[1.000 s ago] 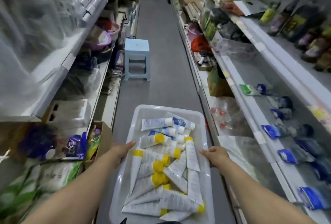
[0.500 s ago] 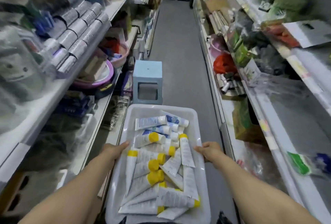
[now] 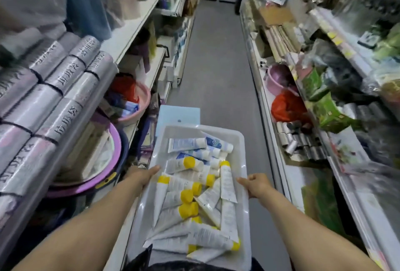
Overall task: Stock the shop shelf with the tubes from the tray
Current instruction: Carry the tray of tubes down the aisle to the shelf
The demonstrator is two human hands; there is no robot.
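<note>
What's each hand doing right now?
Left hand: closed on the tray, left rim.
Right hand: closed on the tray's right rim.

Small retail shop, narrow aisle (image 3: 216, 58) of grey floor as landmark. Left of aisle: tiered white shelving (image 3: 134, 26) carrying stacked rolls of grey bags (image 3: 54, 89) with printed labels, pink basins (image 3: 138, 106) holding packaged goods, boxed items further along. Right of aisle: matching white shelving (image 3: 337, 39) with price tags on its edges, green packets (image 3: 324, 106), small silver rolls (image 3: 300, 141), a pink tub (image 3: 277, 78), an orange bag (image 3: 285, 106). In the aisle: pale blue stool (image 3: 179, 115). Far end of aisle: more stocked display units, blurred
</note>
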